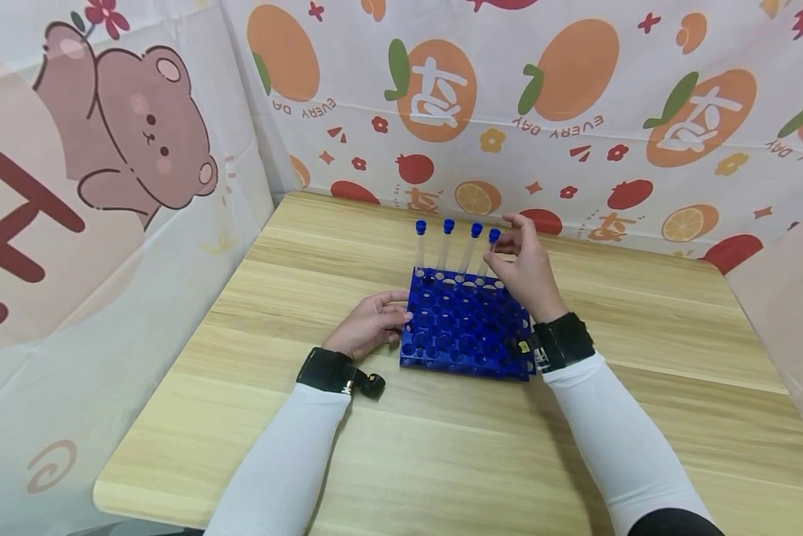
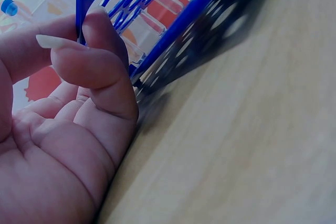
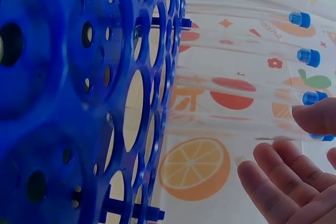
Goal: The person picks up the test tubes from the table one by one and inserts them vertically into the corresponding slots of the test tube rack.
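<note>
A blue test tube rack (image 1: 465, 327) stands on the table. Along its back row several clear test tubes with blue caps rise upright, the leftmost tube (image 1: 420, 249) and the rightmost tube (image 1: 484, 266) among them. My left hand (image 1: 372, 321) holds the rack's left edge between thumb and fingers; the left wrist view shows the thumb (image 2: 89, 66) at the rack's side wall. Around the upper part of the rightmost tube is my right hand (image 1: 525, 264). Its thumb (image 3: 317, 116) overlaps the tube near the cap, and its relaxed fingers (image 3: 278, 174) lie on the other side, apart from the thumb.
The light wooden table (image 1: 643, 357) extends to both sides of the rack and in front of it. A fruit-printed cloth (image 1: 495, 164) hangs behind the table's back edge. At the left hangs a cloth with a bear print (image 1: 147, 126).
</note>
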`<control>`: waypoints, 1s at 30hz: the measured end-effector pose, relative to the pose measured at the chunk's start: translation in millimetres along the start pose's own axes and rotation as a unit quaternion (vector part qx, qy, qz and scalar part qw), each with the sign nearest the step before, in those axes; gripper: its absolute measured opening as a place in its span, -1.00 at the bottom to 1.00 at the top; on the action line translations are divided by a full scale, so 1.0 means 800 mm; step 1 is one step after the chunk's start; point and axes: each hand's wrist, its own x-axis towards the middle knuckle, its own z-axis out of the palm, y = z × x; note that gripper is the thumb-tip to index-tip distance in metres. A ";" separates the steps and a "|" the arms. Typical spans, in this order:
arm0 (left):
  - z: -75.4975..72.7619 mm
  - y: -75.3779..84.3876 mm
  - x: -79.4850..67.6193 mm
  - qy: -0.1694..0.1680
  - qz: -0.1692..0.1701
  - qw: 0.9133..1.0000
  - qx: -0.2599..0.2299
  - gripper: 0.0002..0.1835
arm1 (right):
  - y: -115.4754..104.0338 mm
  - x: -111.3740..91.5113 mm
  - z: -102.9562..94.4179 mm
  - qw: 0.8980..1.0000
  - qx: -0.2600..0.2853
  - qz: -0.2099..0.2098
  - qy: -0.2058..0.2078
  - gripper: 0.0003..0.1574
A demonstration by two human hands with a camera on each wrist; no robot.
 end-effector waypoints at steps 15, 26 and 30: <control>-0.001 0.000 0.001 0.000 -0.002 1.000 0.005 -0.45 | 0.025 -0.009 -0.032 0.999 0.001 0.030 0.011 -0.20; -0.001 -0.001 0.003 0.003 -0.001 1.000 0.000 -0.45 | 0.053 -0.018 -0.056 0.995 -0.012 0.092 0.028 -0.19; -0.001 -0.001 0.004 0.004 -0.001 1.000 0.002 -0.46 | 0.068 -0.022 -0.061 0.993 -0.026 0.110 0.028 -0.17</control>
